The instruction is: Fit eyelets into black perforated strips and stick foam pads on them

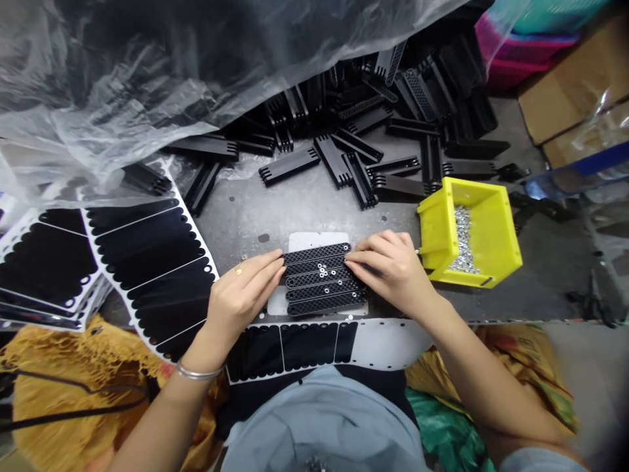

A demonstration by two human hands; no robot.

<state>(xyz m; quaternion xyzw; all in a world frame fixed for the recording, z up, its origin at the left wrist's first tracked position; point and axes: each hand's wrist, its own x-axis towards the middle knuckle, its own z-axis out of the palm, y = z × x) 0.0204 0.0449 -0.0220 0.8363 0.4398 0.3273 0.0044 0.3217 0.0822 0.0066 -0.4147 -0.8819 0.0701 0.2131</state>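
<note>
Several black plastic bars with latticed faces lie side by side on a pale plate in front of me. Small silver nuts are scattered over their middle and right part. With its fingertips together, my left hand grips the left ends of the upper bars. My right hand pinches at the right ends of the same bars, thumb and fingers closed; whether a nut is between them is too small to tell. A yellow bin holding many small silver metal pieces stands right of my right hand.
Loose black plastic bars are heaped at the back, partly under clear plastic sheeting. Sheets of black die-cut pieces lie left, and another strip runs along the front edge. Cardboard boxes stand back right.
</note>
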